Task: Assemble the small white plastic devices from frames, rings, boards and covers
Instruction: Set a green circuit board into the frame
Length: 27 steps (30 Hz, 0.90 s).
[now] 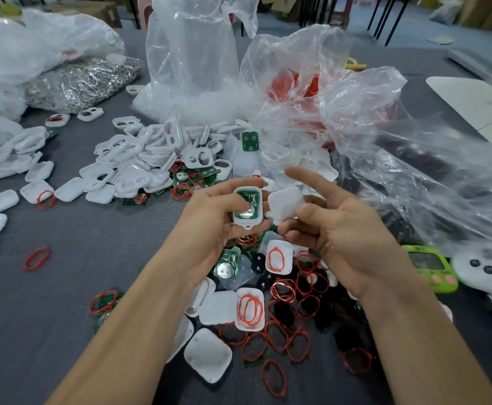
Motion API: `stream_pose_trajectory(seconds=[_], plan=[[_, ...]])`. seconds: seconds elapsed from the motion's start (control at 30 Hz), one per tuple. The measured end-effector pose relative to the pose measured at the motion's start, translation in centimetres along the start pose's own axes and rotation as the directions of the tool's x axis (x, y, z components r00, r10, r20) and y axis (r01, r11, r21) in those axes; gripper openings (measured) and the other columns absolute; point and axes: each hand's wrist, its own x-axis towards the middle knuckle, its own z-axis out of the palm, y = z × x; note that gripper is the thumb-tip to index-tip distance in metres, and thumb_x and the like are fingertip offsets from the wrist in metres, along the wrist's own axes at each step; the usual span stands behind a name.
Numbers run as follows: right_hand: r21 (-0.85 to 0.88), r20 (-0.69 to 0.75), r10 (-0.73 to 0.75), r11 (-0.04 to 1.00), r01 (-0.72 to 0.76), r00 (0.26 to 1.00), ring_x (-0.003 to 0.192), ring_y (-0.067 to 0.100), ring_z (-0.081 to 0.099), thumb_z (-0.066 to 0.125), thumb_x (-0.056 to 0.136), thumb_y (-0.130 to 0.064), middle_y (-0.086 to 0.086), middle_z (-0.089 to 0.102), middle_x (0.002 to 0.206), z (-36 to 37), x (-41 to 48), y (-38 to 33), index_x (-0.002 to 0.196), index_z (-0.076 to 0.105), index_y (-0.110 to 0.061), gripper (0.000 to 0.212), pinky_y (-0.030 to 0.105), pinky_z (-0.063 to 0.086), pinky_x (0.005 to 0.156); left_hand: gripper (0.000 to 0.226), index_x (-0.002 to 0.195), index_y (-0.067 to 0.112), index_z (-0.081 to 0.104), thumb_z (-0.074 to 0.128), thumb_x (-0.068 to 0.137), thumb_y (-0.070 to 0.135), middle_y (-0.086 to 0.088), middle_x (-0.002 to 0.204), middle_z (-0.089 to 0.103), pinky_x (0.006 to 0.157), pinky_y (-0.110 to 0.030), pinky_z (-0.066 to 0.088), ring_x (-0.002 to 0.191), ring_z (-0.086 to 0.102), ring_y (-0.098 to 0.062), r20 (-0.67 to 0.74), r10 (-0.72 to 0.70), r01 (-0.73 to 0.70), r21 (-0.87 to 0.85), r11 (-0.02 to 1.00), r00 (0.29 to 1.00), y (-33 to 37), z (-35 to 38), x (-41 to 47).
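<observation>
Gripping a rounded white frame point(248, 221) holding a green board point(249, 196) and shiny coin cell point(246, 213), the left hand point(214, 214) curled thumb and fingers round it above the grey table point(63, 287). The right hand point(347, 232) pinched a matte white cover point(283, 201) just beside it, index finger straight, the cover's lower edge hidden.

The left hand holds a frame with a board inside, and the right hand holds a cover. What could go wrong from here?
1. The board lies uncovered in the frame in the left hand; a tilt might let it shift or drop out.
2. The right hand pinches the cover at one side, index finger raised; with such a grip it could slip into the loose parts below.
</observation>
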Motion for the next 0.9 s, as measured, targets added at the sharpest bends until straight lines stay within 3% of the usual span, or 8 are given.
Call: stream_pose_trajectory(seconds=[0.17,0.27,0.37,0.5,0.63,0.73,0.8,0.9], plan=[[0.024,-0.006,0.006,1.000,-0.006,1.000,0.066,0.021,0.072,0.052,0.097,0.012,0.011,0.073,0.083,0.4,0.0,0.0,0.105,0.073,-0.012,0.033,0.024,0.059,0.058,0.075,0.127,0.004,0.066,0.036,0.071,-0.036,-0.016,0.124,0.071,0.085,-0.035,0.061,0.117,0.069,-0.027,0.066,-0.009,0.008,0.011,1.000,0.998,-0.2,-0.4,0.0],[0.131,-0.010,0.029,0.991,-0.028,1.000,0.064,0.023,0.071,0.064,0.086,0.006,0.012,0.073,0.077,0.5,0.0,-0.1,0.095,0.071,-0.013,0.022,0.027,0.058,0.058,0.078,0.130,0.003,0.063,0.034,0.069,-0.038,-0.016,0.129,0.069,0.093,-0.040,0.059,0.123,0.066,-0.027,0.081,-0.001,0.002,-0.007,1.000,0.997,-0.2,-0.6,-0.1],[0.174,0.021,0.033,0.984,-0.037,0.999,0.067,0.022,0.066,0.071,0.070,-0.005,0.010,0.071,0.078,0.2,0.0,-0.2,0.082,0.077,-0.019,0.020,0.031,0.049,0.067,0.077,0.132,0.002,0.060,0.047,0.065,-0.033,-0.016,0.132,0.067,0.101,-0.045,0.055,0.126,0.063,-0.029,0.109,0.003,-0.002,-0.011,1.000,0.994,-0.2,-0.6,-0.2],[0.329,0.123,0.015,0.943,-0.055,0.992,0.067,0.019,0.065,0.071,0.076,-0.006,0.007,0.071,0.080,0.3,0.0,0.0,0.086,0.078,-0.017,0.017,0.027,0.050,0.060,0.075,0.134,0.001,0.057,0.058,0.063,-0.023,-0.020,0.133,0.065,0.108,-0.050,0.050,0.127,0.062,-0.031,0.127,0.002,-0.004,0.019,1.000,0.992,-0.1,-0.3,-0.4],[-0.034,0.031,-0.141,0.989,0.142,0.990,0.065,0.013,0.066,0.072,0.083,0.004,0.007,0.076,0.087,0.9,-0.1,0.3,0.088,0.083,-0.019,0.026,0.023,0.055,0.062,0.070,0.135,0.004,0.054,0.053,0.075,-0.033,-0.024,0.123,0.067,0.102,-0.048,0.055,0.109,0.067,-0.029,0.148,-0.012,-0.004,0.108,0.994,0.989,0.0,0.1,-0.7],[-0.081,0.007,-0.183,0.980,0.183,0.983,0.067,0.011,0.066,0.065,0.091,0.009,0.005,0.077,0.089,0.8,0.0,0.5,0.096,0.081,-0.017,0.030,0.020,0.054,0.060,0.070,0.136,0.003,0.051,0.049,0.079,-0.036,-0.022,0.118,0.068,0.095,-0.041,0.059,0.104,0.068,-0.028,0.202,-0.022,-0.006,0.141,0.990,0.979,-0.1,0.3,-0.9],[-0.031,0.033,-0.146,0.989,0.147,0.989,0.067,0.014,0.063,0.067,0.088,0.003,0.005,0.075,0.088,0.6,0.1,0.5,0.099,0.080,-0.016,0.025,0.021,0.052,0.059,0.072,0.136,0.001,0.050,0.056,0.073,-0.034,-0.019,0.115,0.068,0.096,-0.040,0.059,0.103,0.067,-0.028,0.213,-0.019,-0.012,0.144,0.990,0.977,-0.1,0.4,-1.0],[0.230,0.160,-0.027,0.973,-0.011,0.987,0.066,0.014,0.061,0.064,0.084,-0.005,0.009,0.073,0.091,0.3,0.2,0.2,0.105,0.080,-0.012,0.027,0.022,0.052,0.060,0.072,0.135,-0.002,0.049,0.046,0.075,-0.041,-0.019,0.116,0.066,0.102,-0.048,0.054,0.106,0.064,-0.032,0.208,-0.013,-0.023,0.169,0.985,0.978,-0.2,0.3,-0.9]])
